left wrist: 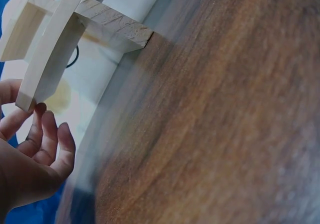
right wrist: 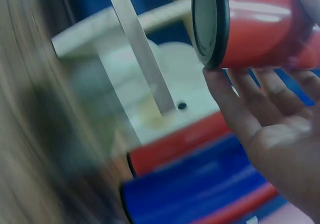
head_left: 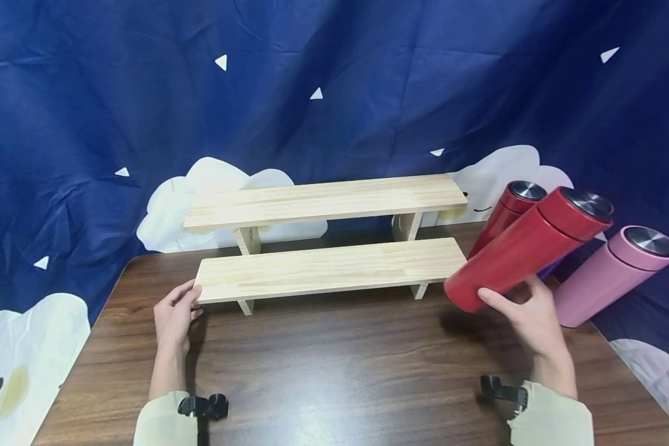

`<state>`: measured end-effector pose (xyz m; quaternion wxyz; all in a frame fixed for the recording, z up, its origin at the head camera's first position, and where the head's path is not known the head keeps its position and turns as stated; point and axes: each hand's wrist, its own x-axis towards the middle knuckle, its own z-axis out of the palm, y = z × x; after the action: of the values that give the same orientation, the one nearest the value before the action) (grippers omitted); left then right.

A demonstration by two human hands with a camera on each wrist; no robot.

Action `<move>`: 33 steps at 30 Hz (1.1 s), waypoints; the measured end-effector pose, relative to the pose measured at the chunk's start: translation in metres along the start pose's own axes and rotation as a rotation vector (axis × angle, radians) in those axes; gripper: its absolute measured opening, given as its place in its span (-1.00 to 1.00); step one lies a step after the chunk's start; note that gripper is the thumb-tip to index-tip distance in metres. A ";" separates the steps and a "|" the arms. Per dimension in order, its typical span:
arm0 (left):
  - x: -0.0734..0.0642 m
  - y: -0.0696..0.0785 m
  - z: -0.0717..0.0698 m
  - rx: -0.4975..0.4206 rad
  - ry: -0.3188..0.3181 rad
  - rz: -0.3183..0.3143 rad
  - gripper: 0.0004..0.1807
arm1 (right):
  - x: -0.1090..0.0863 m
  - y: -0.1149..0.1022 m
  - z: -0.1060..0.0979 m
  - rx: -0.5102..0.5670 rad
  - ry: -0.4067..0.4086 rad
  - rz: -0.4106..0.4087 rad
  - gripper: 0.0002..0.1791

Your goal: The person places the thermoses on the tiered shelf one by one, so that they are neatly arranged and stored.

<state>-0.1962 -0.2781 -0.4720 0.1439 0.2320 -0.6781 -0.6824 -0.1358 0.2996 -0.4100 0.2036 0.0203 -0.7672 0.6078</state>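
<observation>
Right hand (head_left: 535,321) grasping red flask (head_left: 524,251), tilted, lifted off table (head_left: 334,371), right of frame; base near lower board (head_left: 329,269), right end. Left hand (head_left: 173,314) pinching that board's left end. Table stretches from rack (head_left: 248,240) to frame bottom. Pink flask (head_left: 613,275) near right table edge. Counts: one rack, two boards, four flasks: two red, one blue (right wrist: 190,181), one pink.

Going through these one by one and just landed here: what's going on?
A person's right hand holds a red bottle, tilted and clear of the table, near the right end of a two-tier wooden shelf. The left hand grips the lower tier's left end. Other bottles stand at the right, among them another red bottle, a blue bottle and a pink bottle.
</observation>
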 end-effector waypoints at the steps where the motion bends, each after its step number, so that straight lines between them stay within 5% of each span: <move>1: 0.000 0.000 0.000 0.002 0.000 0.000 -0.59 | 0.001 0.000 0.005 0.014 -0.002 -0.001 -0.38; 14: -0.001 -0.001 0.002 -0.033 -0.016 -0.006 -0.61 | 0.018 -0.001 0.055 0.322 0.096 0.040 -0.45; 33: 0.003 -0.004 -0.001 -0.119 -0.024 -0.014 -0.72 | 0.057 -0.013 0.097 0.320 0.024 0.003 -0.45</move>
<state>-0.1979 -0.2804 -0.4763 0.1446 0.2198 -0.6365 -0.7251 -0.2123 0.2172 -0.3962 0.2061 0.0438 -0.6580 0.7230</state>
